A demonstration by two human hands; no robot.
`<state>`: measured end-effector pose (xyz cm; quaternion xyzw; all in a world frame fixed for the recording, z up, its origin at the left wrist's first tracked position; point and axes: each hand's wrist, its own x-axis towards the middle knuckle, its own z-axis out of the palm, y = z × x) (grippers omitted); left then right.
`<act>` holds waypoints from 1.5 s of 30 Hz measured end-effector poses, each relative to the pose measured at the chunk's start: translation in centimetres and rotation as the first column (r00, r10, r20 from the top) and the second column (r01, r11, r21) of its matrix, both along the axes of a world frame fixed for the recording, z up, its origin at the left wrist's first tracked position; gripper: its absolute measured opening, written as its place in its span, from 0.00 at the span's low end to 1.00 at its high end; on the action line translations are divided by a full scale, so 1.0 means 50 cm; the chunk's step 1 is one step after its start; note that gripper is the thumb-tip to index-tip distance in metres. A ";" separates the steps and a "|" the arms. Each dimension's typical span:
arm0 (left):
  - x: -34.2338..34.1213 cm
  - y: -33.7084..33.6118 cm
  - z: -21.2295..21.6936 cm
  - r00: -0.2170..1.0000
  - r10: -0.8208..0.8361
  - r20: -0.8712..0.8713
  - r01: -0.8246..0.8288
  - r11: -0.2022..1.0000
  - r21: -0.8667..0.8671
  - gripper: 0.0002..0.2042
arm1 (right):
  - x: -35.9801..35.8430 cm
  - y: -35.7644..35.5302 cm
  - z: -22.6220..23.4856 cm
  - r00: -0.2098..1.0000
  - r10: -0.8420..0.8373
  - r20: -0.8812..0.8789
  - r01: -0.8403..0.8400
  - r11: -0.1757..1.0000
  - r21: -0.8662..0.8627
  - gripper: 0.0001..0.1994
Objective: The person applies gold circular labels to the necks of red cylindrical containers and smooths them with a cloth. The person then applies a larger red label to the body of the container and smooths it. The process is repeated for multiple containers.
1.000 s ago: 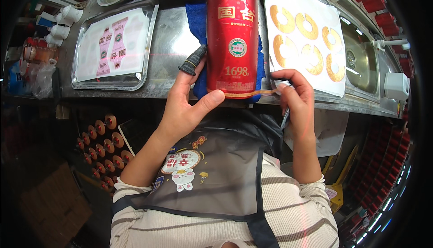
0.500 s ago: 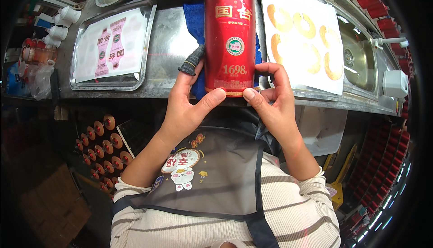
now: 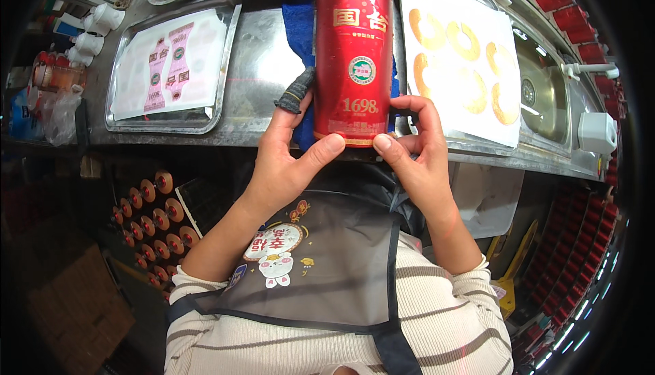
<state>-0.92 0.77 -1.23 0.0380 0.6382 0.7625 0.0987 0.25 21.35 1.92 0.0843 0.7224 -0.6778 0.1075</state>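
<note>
Stainless-steel counter (image 3: 256, 102) spans the upper frame, where a red bottle (image 3: 353, 47) lies at top centre on a blue towel (image 3: 297, 27). The left hand (image 3: 283, 156) and right hand (image 3: 424, 163) hold its base, thumbs on the gold band (image 3: 353, 141), index fingers spread along the sides. Even thumb pressure should seat the band flat.
</note>
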 end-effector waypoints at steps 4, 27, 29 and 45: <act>0.009 -0.001 -0.017 0.997 -0.016 -0.081 -0.001 0.979 -0.203 0.46 | -0.002 0.005 -0.013 1.000 -0.018 0.004 0.018 0.998 -0.055 0.26; 0.040 0.006 -0.024 0.988 0.133 0.079 -0.150 0.952 0.268 0.34 | 0.001 -0.008 0.003 1.000 0.022 -0.010 -0.022 1.000 0.016 0.28; 0.039 0.022 -0.024 0.990 0.140 0.009 -0.141 0.984 0.111 0.35 | 0.002 0.001 0.001 0.999 0.033 0.000 -0.033 0.999 0.039 0.27; 0.085 -0.002 0.003 0.855 -0.056 -0.515 -0.283 0.782 -0.556 0.22 | 0.003 -0.006 -0.001 0.999 0.030 0.019 -0.030 1.000 0.006 0.25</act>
